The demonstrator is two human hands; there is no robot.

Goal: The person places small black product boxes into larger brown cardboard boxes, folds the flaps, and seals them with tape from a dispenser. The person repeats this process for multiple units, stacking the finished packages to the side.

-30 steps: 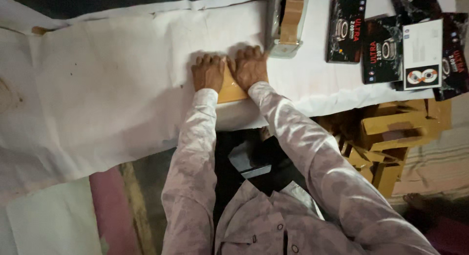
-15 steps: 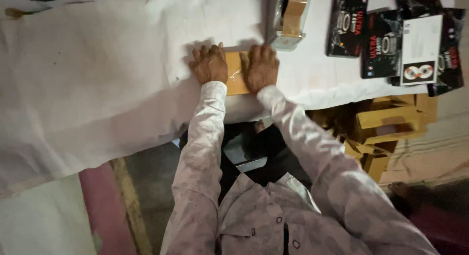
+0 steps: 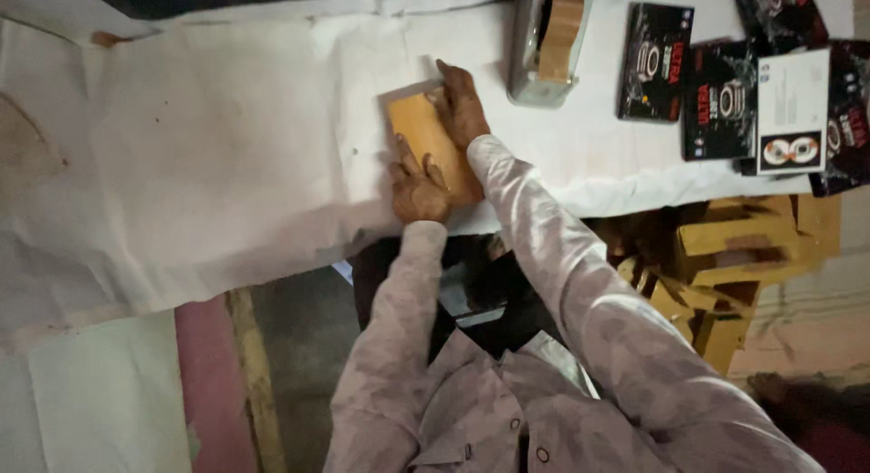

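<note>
White cloth, creased and faintly stained, covers the worktop (image 3: pixel 208 165) that fills the upper part of the head view, with a dim floor and a pinkish strip below it at the left.

On the cloth, near the worktop's front edge, lies a flat tan cardboard piece (image 3: pixel 424 138), oblong and set at a slant. The left hand (image 3: pixel 417 185) lies flat on its nearer end, fingers spread and pressing down, gripping nothing. The right hand (image 3: pixel 460 101) rests open along its far right edge, fingers stretched out flat, also closed on nothing. Both sleeves are pale and mottled.

Beyond the right hand stands a grey tape dispenser (image 3: pixel 535 52) with a brown tape roll (image 3: pixel 560 36) in it. Further right lie dark, glossy black packages (image 3: pixel 657 63) with red lettering and a ring-shaped picture (several of them, partly overlapping). One white card (image 3: pixel 793 111), rectangular with small round pictures near its bottom edge, lies on top of them. The outermost packages are cut off by the picture's right and top edges.

Under the worktop at the right, yellow-brown cardboard pieces (image 3: pixel 734 265) are piled in shadow; their shapes are hard to make out. Whatever sits in the dark gap between the arms is too murky to tell.
</note>
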